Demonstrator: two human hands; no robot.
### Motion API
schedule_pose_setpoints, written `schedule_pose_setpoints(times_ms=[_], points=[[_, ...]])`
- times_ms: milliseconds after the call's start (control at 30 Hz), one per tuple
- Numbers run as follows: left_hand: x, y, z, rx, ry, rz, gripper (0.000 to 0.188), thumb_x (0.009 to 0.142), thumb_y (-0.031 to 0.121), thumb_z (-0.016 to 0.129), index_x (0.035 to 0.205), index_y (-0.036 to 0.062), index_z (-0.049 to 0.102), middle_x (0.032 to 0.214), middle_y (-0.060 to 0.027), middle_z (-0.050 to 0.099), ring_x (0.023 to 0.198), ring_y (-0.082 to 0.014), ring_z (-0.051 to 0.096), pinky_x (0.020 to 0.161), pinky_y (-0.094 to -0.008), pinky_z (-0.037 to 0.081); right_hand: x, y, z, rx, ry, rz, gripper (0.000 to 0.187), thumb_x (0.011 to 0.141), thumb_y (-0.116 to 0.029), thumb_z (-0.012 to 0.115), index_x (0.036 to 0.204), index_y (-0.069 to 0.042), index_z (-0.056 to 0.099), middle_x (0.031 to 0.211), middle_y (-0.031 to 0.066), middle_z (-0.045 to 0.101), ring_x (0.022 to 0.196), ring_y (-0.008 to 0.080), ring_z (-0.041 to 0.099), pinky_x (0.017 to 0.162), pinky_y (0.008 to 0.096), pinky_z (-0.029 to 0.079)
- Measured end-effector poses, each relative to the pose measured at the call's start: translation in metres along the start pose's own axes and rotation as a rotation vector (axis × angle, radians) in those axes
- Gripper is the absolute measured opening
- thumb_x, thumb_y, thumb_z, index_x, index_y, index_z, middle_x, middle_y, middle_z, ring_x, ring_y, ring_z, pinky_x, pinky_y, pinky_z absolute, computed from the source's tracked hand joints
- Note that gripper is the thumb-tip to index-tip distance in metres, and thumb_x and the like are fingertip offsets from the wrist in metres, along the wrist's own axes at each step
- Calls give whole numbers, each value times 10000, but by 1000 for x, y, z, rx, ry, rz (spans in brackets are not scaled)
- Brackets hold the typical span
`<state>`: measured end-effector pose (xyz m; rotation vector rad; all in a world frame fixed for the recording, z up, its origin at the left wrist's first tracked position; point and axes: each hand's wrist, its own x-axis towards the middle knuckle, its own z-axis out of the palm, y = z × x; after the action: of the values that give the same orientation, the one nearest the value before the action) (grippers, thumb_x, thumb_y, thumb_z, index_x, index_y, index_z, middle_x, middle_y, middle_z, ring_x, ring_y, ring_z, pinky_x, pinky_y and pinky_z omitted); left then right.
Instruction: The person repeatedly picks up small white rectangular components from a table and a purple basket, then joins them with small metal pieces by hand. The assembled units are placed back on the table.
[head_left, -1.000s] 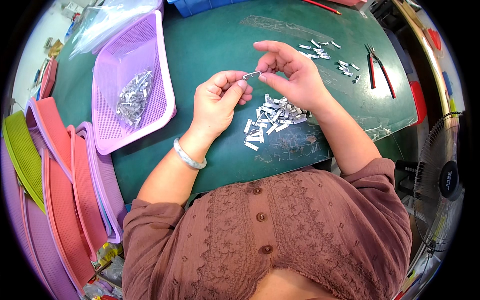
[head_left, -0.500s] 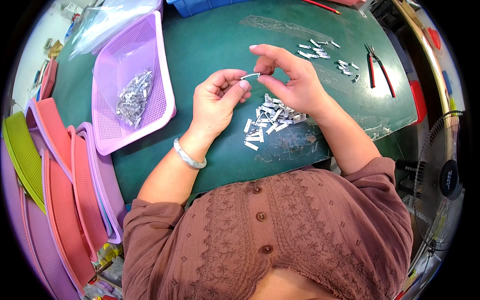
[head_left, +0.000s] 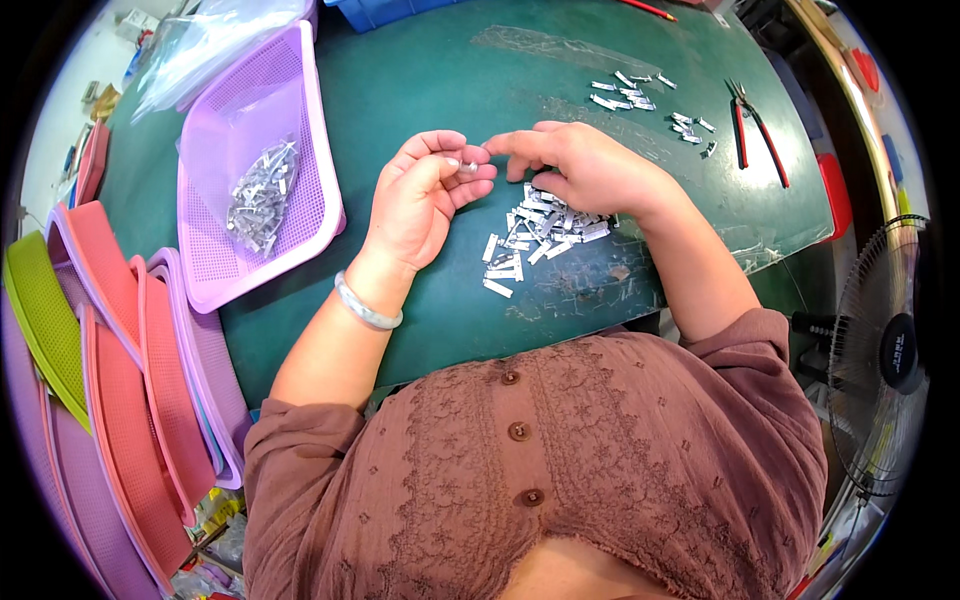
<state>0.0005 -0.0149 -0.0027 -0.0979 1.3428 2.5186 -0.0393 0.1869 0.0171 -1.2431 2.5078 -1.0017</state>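
"Metal piece, small and silvery: where is it?"

"Between the thumb and fingers of the left hand, above the green bench. Only a bit of it shows, so I can't make out its outline."

"So the left grip is closed on it?"

"Yes, pinched, with the fingers curled and the palm partly showing. A pale bracelet circles that wrist."

"And the right hand?"

"Its index finger reaches across to the left fingertips; whether they touch, I can't tell. The other fingers bend out of sight, so I can't say whether that grip holds anything."

"What lies below it?"

"A loose pile of similar pieces, partly covered by that hand. Two smaller clusters sit farther off to the right, near red-handled pliers whose tips point away from the person."

"And on the left?"

"A purple basket with perforated walls, holding a clear bag of silvery pieces. Nearer the person, pink, purple and green baskets crowd together beside the bench."
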Motion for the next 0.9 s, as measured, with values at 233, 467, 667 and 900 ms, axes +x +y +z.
schedule_pose_setpoints(times_ms=[233, 467, 667, 900], points=[[0, 0, -2, 38, 7, -53, 153, 830, 54, 507, 967, 2, 549, 858, -91, 607, 739, -158, 582, 658, -260, 487, 2, 0, 0, -45, -17, -13, 482, 688, 60, 548, 1144, -95, 545, 795, 52, 612, 766, 225, 560, 683, 332, 464], [-2, -1, 4, 274, 21, -112, 174, 861, 100, 519, 996, 4, 571, 781, -41, 592, 608, -81, 530, 531, -189, 418, 3, 1, 1, 220, 231, 33, 454, 738, 80, 555, 1170, -59, 535, 788, 51, 611, 708, 135, 568, 684, 273, 469], [-6, 3, 9, 318, -52, -186, 188, 874, 150, 545, 985, 5, 592, 727, -15, 581, 575, -69, 502, 495, -176, 385, 5, -7, 5, 261, 347, -125, 448, 745, 85, 552, 1169, -58, 540, 805, 42, 629, 730, 125, 574, 705, 262, 473], [-6, 0, 6, 173, -163, -274, 154, 872, 149, 557, 958, 29, 600, 724, -6, 574, 574, -64, 490, 480, -166, 361, 5, -9, 11, 400, 306, -122, 433, 769, 77, 544, 1184, -46, 524, 878, 51, 623, 796, 115, 578, 746, 259, 470]])
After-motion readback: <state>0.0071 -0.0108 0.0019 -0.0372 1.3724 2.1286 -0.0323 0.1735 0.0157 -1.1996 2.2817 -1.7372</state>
